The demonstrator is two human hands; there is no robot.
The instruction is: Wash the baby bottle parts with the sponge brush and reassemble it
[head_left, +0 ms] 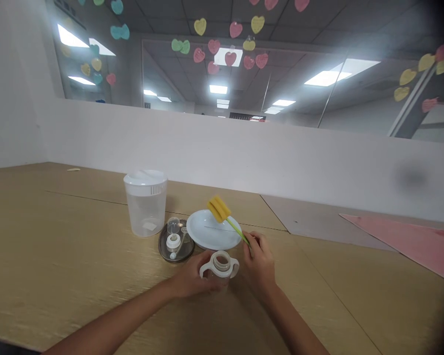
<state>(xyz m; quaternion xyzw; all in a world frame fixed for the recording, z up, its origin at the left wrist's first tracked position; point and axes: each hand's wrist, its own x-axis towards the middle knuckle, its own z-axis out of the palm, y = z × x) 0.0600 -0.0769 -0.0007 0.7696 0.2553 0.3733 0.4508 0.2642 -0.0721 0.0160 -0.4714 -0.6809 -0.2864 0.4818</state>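
We see the bottle [221, 272] at the near middle of the scene, over the table [77, 261]. It has a round, open mouth and two smooth, curved white handles, one on each side. Our left hand [194, 276] grips it from the left, with the fingers round its see-through body. Our right hand [259, 261] pinches the thin green stick of the sponge brush [218, 209]. Its soft yellow head is chunky, with grooves in it, and it tilts up to the left over the white dish [207, 240].

The white dish is oval, smooth and a bit shiny. Just to its left we see a round, shiny, dark metal tray [163, 251]. In it are a clear, rounded cap [173, 225], a white ring-shaped part [173, 240] and a thin tube [182, 241] with a small pale end.

Farther left and far back stands a tall, cloudy plastic tub [146, 209] with a white lid [144, 177]. The table looks tan and flat, with thin lines across it. To the right we see a flat grey sheet [311, 223] and a pink sheet [418, 241].
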